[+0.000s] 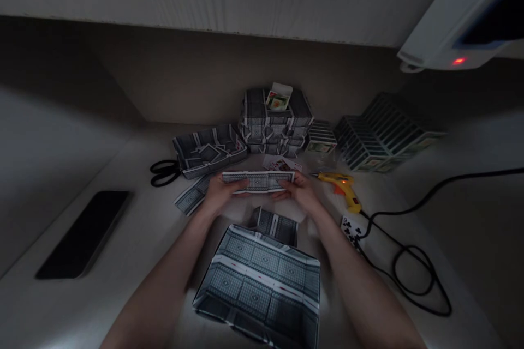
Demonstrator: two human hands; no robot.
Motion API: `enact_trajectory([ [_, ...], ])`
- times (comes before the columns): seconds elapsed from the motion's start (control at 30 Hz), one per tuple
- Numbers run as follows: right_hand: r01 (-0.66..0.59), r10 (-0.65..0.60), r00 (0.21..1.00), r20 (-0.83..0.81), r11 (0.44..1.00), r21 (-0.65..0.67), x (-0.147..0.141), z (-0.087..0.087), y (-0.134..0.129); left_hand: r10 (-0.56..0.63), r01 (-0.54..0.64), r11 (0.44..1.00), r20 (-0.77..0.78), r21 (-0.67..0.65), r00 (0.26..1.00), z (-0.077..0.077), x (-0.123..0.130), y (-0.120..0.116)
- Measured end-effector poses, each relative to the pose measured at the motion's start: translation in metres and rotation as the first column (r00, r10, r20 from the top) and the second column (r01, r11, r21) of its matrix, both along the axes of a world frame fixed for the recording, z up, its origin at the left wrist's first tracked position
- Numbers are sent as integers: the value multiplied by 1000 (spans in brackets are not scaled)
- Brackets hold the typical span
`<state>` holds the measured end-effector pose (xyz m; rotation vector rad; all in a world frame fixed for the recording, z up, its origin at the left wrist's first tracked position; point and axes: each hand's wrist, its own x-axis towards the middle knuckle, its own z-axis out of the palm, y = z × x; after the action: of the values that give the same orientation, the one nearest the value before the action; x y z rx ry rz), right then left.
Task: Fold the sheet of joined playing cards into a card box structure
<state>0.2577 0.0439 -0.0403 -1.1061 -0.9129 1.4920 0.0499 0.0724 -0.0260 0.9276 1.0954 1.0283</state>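
Between them, my left hand (223,191) and my right hand (297,188) hold a long strip of playing cards (257,181) by its two ends, patterned backs towards me. Both thumbs press on its face, with the other fingers behind or below. Under the strip lies a smaller folded piece of joined cards (278,226). Nearest me stands a large open box made of playing cards (266,267). Another card strip (191,196) lies beside my left wrist. Loose face-up cards (282,163) lie just beyond the held strip.
A yellow glue gun (341,188) with a looping black cable lies right, near a nine of clubs (351,229). At left are black-handled scissors (164,172) and a phone (84,234). Behind stand a card tray (208,150), a card-built box (276,120) and stacked card packs (385,131).
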Motion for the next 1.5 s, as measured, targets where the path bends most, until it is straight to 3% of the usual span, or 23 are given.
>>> enact_trajectory([
  [0.37,49,-49,999,-18,999,-16,-5,4,0,23,-23,1000,25,-16,999,-1,2,2],
  [0.6,-46,46,999,19,999,-7,-2,4,0,56,-56,998,-12,12,998,-1,5,0],
  [0.9,-85,86,996,23,996,-31,0,4,1,6,-6,1000,-6,-29,1000,4,2,0],
  [1.33,-97,98,992,85,995,-12,-3,-2,2,52,-52,999,-31,-10,998,-1,3,1],
  [1.5,-164,166,983,77,986,-29,2,2,0,29,-29,999,-3,-23,1000,0,1,2],
])
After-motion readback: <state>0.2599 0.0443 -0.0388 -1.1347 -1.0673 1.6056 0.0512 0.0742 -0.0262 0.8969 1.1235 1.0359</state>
